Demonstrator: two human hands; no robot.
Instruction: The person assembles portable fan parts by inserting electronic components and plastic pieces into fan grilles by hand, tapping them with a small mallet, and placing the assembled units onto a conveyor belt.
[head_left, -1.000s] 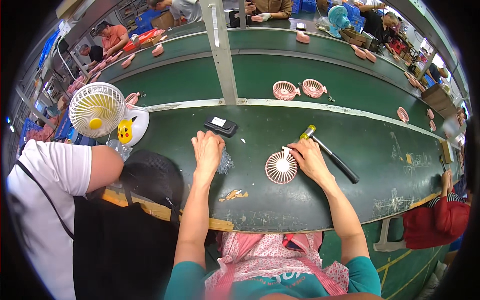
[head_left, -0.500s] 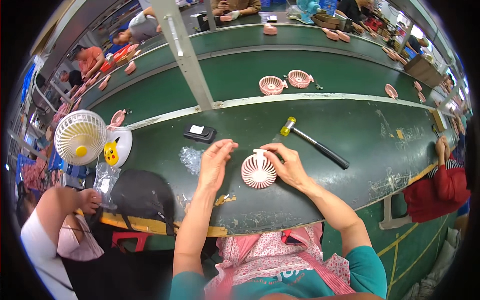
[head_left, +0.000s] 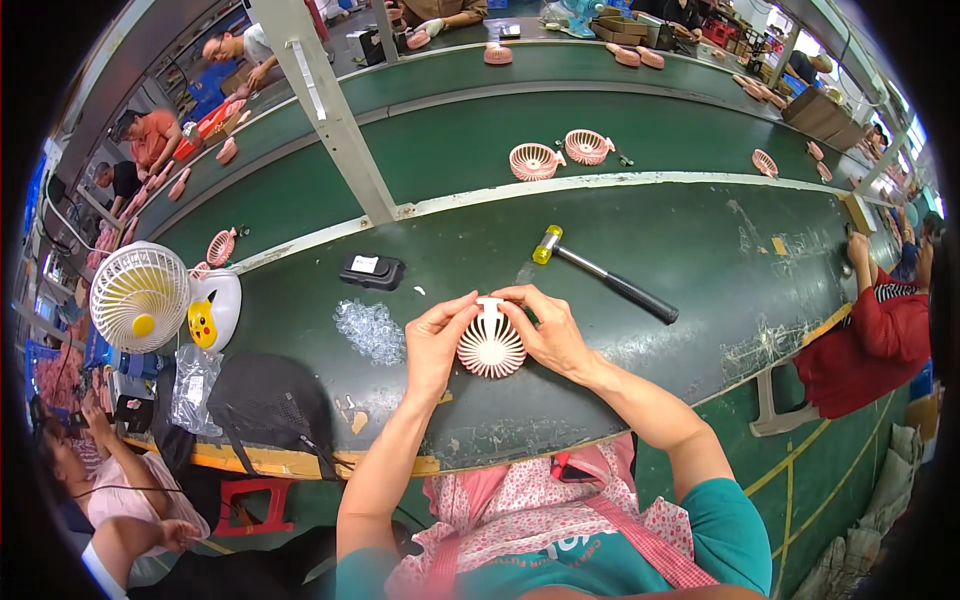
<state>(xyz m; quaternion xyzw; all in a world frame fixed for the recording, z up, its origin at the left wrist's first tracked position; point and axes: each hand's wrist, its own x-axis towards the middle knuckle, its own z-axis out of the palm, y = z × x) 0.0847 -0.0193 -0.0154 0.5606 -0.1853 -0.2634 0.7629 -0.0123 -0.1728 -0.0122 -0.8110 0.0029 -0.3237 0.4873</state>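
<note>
A pale pink round fan grille (head_left: 491,352) with radiating slats lies on the dark green table in front of me, its short neck pointing away. My right hand (head_left: 548,333) grips the neck from the right with thumb and fingers. At the neck's left side, my left hand (head_left: 437,345) is closed in a pinch, fingertips against the neck's end; anything small between them is hidden. Left of that hand spreads a pile of small clear plastic pieces (head_left: 369,332). A mallet (head_left: 610,281) with a yellow head and black grip lies to the right.
A black case (head_left: 372,270) with a white label lies beyond the pile. At left are a white fan (head_left: 140,297), a black bag (head_left: 270,400) and a clear plastic bag (head_left: 195,388). Pink grilles (head_left: 537,161) lie on the green conveyor (head_left: 450,150) ahead. Co-workers sit on both sides.
My left hand has come right, from above the table to the grille's neck. The view has shifted slightly. At left, another person's hand has drawn away from the clear plastic bag.
</note>
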